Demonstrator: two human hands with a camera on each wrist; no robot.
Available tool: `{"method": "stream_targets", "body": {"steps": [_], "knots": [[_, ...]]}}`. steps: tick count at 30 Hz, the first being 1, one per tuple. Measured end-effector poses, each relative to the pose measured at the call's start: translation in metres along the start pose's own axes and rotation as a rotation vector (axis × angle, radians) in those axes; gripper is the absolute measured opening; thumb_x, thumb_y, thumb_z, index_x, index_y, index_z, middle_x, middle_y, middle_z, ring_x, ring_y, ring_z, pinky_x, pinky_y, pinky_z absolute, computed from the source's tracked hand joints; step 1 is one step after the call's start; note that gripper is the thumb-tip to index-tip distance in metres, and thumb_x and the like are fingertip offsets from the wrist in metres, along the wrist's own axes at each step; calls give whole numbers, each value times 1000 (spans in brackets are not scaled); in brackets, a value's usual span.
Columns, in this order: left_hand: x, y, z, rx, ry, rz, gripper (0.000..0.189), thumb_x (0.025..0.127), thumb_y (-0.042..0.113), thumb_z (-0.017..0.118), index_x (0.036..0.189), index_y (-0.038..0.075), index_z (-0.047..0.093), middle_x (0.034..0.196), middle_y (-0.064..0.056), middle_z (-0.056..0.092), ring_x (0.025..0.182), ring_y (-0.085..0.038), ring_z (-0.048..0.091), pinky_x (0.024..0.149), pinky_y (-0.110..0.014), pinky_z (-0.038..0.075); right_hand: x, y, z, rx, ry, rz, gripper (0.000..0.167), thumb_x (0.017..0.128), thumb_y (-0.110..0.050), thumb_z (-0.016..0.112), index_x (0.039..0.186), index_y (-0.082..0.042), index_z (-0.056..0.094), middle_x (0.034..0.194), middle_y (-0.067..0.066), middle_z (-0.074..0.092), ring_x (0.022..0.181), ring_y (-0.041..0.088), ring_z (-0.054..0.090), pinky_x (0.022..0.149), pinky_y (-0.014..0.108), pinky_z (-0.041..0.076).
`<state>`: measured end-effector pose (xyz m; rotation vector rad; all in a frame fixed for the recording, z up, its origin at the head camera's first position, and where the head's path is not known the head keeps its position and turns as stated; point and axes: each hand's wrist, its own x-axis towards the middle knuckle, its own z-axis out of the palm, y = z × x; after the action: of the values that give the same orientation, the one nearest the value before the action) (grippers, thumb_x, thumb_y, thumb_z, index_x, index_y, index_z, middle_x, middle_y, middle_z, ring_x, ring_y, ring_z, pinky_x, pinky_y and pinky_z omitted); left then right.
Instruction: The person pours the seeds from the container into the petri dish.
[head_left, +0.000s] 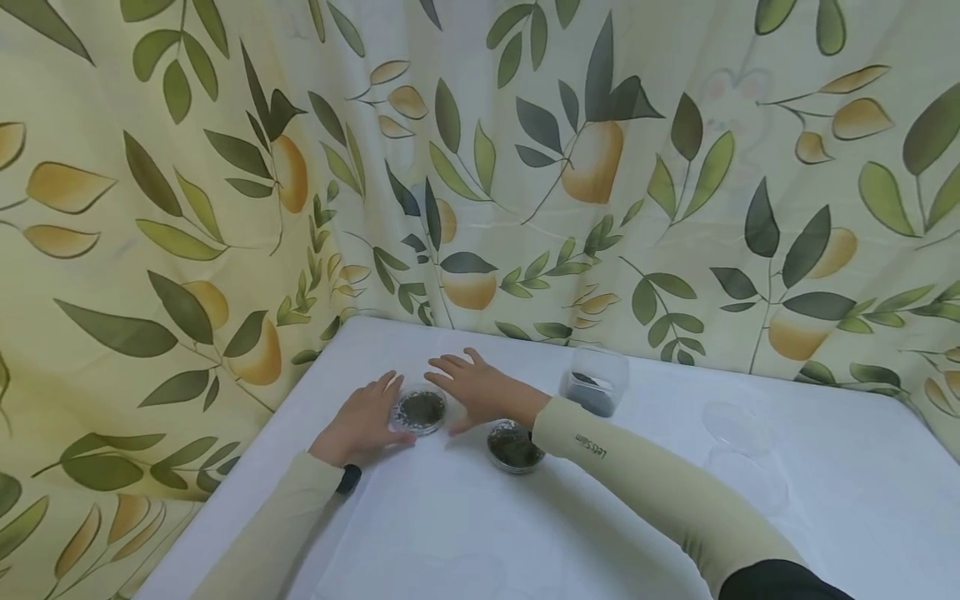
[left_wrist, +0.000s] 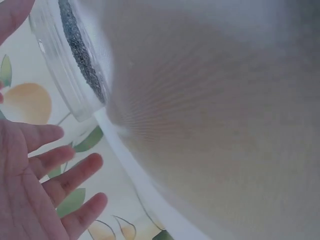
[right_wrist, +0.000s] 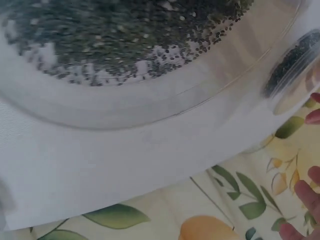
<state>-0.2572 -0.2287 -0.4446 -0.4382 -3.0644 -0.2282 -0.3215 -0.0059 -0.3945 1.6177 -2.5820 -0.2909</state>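
A round clear dish of dark seeds (head_left: 420,410) sits on the white table between the two hands. My left hand (head_left: 363,421) is spread around its left side, thumb near the front edge; contact is hard to tell. The left wrist view shows the dish wall (left_wrist: 65,65) beside the spread fingers (left_wrist: 75,175). On the dish's right, my right hand (head_left: 483,392) reaches over with fingers extended and holds nothing. Below the right wrist stands a second dish of dark seeds (head_left: 514,447), partly hidden by the sleeve and large in the right wrist view (right_wrist: 125,50).
Behind the right forearm stands a clear box (head_left: 596,383) with dark contents. Two faint clear round pieces, perhaps lids (head_left: 738,427), lie farther right on the table (head_left: 637,550). A leaf-and-fruit patterned curtain (head_left: 480,225) hangs along the back and left edges.
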Motion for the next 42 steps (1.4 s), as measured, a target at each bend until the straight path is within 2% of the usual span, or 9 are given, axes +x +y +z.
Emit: {"method": "stream_targets", "body": {"steps": [6,9,14,19,24,28,32,39,42], "knots": [[1,10,1,-57,74,36,100,76,55,68,145,-4,26,154,-22,21,135,-40,34,108,-53,32,-31,7,-5,-6,71,24,96,74,-62,67,146,-11,31,153,12,28,140,29,31,110,58,25],[1,21,-2,-126,94,51,97,78,52,68,147,-1,24,156,-19,18,140,-39,26,112,-55,24,-47,9,-9,-2,99,57,95,73,-62,68,146,-12,32,153,12,28,140,30,30,110,59,25],[2,44,-11,-143,114,107,91,83,51,64,148,3,24,156,-16,19,143,-36,19,115,-55,17,-72,10,-16,16,143,109,92,74,-61,68,145,-13,34,153,11,29,140,30,30,110,61,24],[8,71,-23,-107,128,179,87,85,51,61,148,4,24,155,-15,22,144,-34,20,116,-53,17,-98,9,-19,66,202,162,90,74,-57,70,144,-12,36,149,12,36,139,31,32,109,63,23],[14,94,-30,-92,144,223,86,86,53,59,149,6,24,155,-15,23,143,-33,22,116,-51,17,-125,10,-15,38,266,220,89,72,-55,73,141,-11,39,143,11,45,135,29,38,106,63,27],[19,107,-28,-126,176,241,83,86,48,62,148,6,27,154,-15,26,142,-33,25,116,-51,18,-147,11,-13,31,306,258,86,72,-54,73,140,-11,42,138,9,50,132,29,42,104,62,29],[26,119,-25,-132,186,254,82,86,51,60,148,7,27,153,-14,27,141,-31,27,117,-48,20,-170,12,-13,70,318,308,84,73,-53,73,138,-10,44,135,10,53,130,30,43,105,63,27],[38,140,-26,-158,184,297,80,87,49,61,147,7,28,151,-15,30,139,-30,30,115,-44,25,-211,20,-12,117,359,391,77,71,-46,77,132,-8,50,128,12,57,124,31,48,103,62,27],[43,148,-27,-153,163,299,80,87,49,60,148,9,27,152,-14,29,139,-30,31,114,-43,26,-228,24,-9,119,367,420,74,70,-44,78,130,-8,52,124,12,59,121,30,50,102,62,27]]}}
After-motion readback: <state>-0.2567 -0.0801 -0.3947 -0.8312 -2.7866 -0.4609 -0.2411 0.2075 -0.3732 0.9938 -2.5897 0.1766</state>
